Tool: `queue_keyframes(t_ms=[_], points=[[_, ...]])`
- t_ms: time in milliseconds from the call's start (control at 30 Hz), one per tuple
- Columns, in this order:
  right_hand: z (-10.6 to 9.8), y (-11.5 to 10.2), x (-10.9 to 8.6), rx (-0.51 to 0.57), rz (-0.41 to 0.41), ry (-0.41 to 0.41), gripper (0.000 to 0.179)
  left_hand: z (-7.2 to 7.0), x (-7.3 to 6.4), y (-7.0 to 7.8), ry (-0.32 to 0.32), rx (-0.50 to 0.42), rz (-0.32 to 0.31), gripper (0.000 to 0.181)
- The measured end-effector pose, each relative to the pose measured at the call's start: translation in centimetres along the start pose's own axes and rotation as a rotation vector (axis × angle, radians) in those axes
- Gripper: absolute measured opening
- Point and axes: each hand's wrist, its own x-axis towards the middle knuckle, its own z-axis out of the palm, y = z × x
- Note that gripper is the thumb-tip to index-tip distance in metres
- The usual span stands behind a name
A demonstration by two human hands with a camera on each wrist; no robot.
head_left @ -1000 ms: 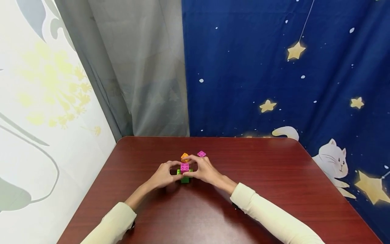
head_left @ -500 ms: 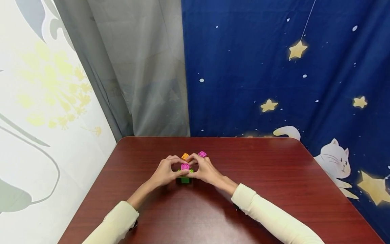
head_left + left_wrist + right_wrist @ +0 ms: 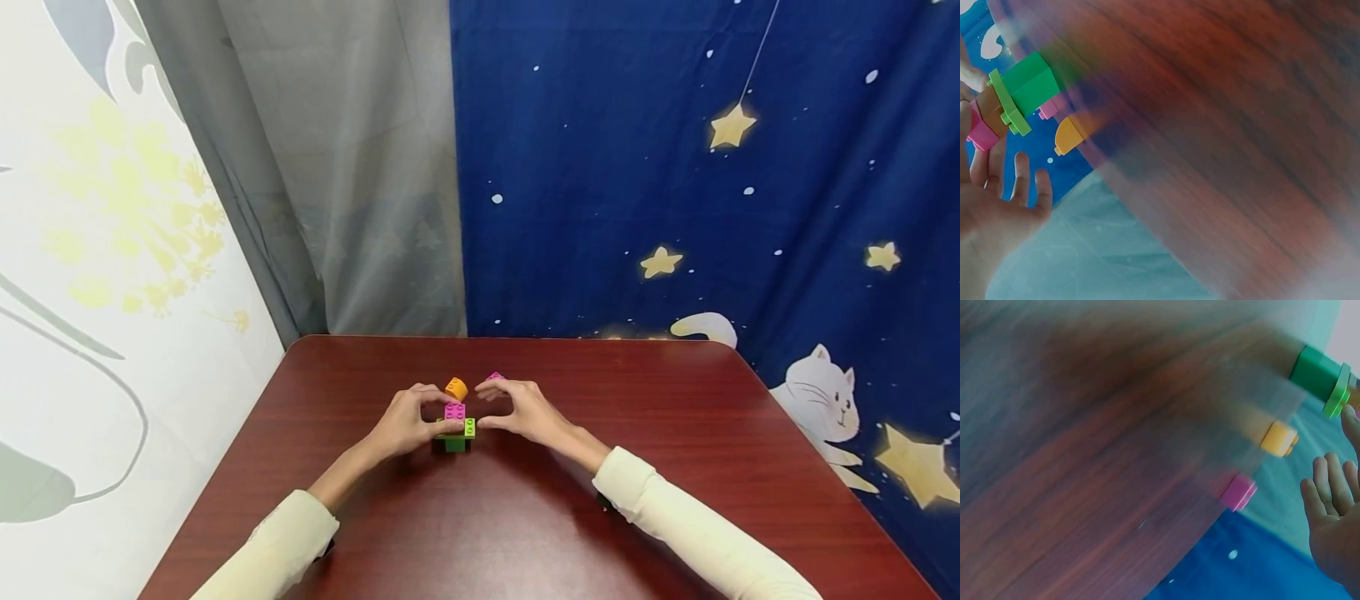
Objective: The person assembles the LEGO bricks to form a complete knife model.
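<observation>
A small tower of toy bricks stands in the middle of the table: a dark green block [image 3: 455, 445] at the bottom, a lime green plate [image 3: 470, 428] across it, an orange-brown brick [image 3: 991, 111] above, and a pink brick [image 3: 454, 411] on top. My left hand [image 3: 405, 423] pinches the pink brick, thumb on the near side and fingers behind. Just right of the tower, my right hand [image 3: 527, 412] is apart from it, fingers spread and holding nothing. In the right wrist view, the tower's upper part is cut off by the frame's edge.
Behind the tower lies a loose orange brick [image 3: 456, 388] with a curved side. A second pink brick [image 3: 495, 377], partly hidden by the right hand in the head view, lies to its right. The reddish-brown table [image 3: 615, 417] ends at curtains [image 3: 555, 208].
My right hand has let go of the tower and moved right, its fingers parting. My left hand has closed in and keeps its pinch on the top pink brick.
</observation>
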Motion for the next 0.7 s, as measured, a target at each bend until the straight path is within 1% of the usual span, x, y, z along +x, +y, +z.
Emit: queue_keyframes(t_ms=[167,300,467,700], points=[[-0.9,1.3,0.0,-0.014,0.086,0.045,0.045,-0.2,0.0,0.2,-0.020,0.001,-0.028,0.038],[-1.3,2.2,0.1,-0.024,0.138,0.075,0.043,-0.2,0.0,0.3,-0.036,0.002,-0.049,0.040],[-1.4,3.6,0.4,-0.058,0.204,0.083,0.045,0.0,-0.1,0.1,-0.045,0.010,-0.071,0.042],[-1.3,5.0,1.4,-0.091,0.289,0.096,0.048,0.1,0.0,-0.1,-0.047,0.009,-0.080,0.044]])
